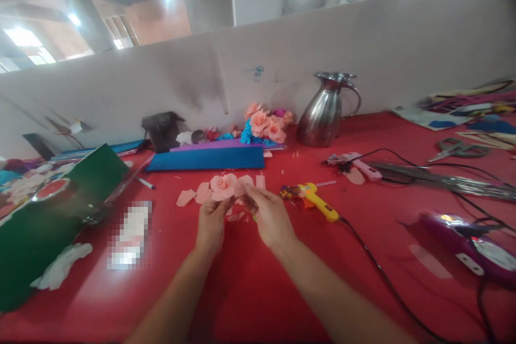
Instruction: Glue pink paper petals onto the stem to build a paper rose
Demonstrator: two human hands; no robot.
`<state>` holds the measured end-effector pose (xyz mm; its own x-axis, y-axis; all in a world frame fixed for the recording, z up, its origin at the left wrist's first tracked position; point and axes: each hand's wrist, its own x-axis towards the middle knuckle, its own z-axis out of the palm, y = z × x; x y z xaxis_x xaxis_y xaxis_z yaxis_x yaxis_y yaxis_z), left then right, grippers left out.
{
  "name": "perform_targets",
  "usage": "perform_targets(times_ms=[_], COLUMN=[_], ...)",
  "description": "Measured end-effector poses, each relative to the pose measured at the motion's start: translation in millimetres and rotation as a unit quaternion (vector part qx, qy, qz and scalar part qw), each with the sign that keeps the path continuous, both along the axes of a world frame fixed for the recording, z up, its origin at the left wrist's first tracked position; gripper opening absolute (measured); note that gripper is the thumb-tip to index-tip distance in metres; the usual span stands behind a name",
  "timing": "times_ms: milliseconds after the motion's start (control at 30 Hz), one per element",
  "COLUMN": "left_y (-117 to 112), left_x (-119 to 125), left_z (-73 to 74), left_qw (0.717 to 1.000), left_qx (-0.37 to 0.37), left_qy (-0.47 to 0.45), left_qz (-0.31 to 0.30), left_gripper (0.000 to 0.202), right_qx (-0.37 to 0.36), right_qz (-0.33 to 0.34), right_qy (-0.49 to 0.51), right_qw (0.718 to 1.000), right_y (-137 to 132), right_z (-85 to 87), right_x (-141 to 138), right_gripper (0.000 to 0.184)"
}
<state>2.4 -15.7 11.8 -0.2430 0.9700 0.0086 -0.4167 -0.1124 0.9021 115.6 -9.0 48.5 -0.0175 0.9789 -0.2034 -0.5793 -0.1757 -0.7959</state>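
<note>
My left hand (pixel 212 223) is closed on the underside of a pink paper rose (pixel 221 187), holding it up above the red table. A single pink paper petal (pixel 241 187) is pinched between the thumb and fingers of my right hand (pixel 264 212), right beside the rose. Loose pink petals (pixel 186 197) lie on the table just left of the rose, and small scraps sit beneath my hands. To the right of my right hand rests a yellow glue gun (pixel 320 201) with its black cord trailing toward me.
A metal jug (pixel 322 110) and finished paper flowers (pixel 268 123) stand at the back, behind a blue sheet (pixel 205 158). Rightward lie a pink glue gun (pixel 365 166), scissors (pixel 459 149), wires (pixel 447 183) and a purple power strip (pixel 471 247). A green sheet (pixel 97 172) is at left.
</note>
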Motion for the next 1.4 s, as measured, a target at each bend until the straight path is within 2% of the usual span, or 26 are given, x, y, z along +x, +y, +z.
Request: perform_targets(times_ms=[100,300,567,833,1133,1400], left_y=[0,1,0,1,1,0], left_x=[0,-4,-3,-4,-7,-4], left_z=[-0.2,-5.8,-1.7,-7.6,-13.3,-11.7], left_qw=[1.000,1.000,1.000,1.000,0.998,0.997], left_qx=[0.014,-0.007,-0.016,-0.019,0.016,0.043], left_qy=[0.010,0.017,-0.007,0.022,0.055,0.055], left_qz=[-0.007,-0.002,-0.019,-0.008,0.002,0.046], left_gripper=[0.023,0.024,0.021,0.020,0.016,0.009], right_qx=[0.005,0.014,0.009,0.024,0.044,0.060], right_qz=[-0.009,0.012,0.021,0.018,0.032,0.030], right_qy=[0.002,0.007,0.013,-0.010,-0.047,-0.068], right_qw=[1.000,1.000,1.000,1.000,0.997,0.995], right_y=[-3,-6,-9,-11,-13,-15], right_z=[2.0,0.1,1.5,3.1,0.2,2.4], right_x=[-3,-8,-12,-13,-15,-15], right_gripper=[0.023,0.023,0.023,0.025,0.031,0.021])
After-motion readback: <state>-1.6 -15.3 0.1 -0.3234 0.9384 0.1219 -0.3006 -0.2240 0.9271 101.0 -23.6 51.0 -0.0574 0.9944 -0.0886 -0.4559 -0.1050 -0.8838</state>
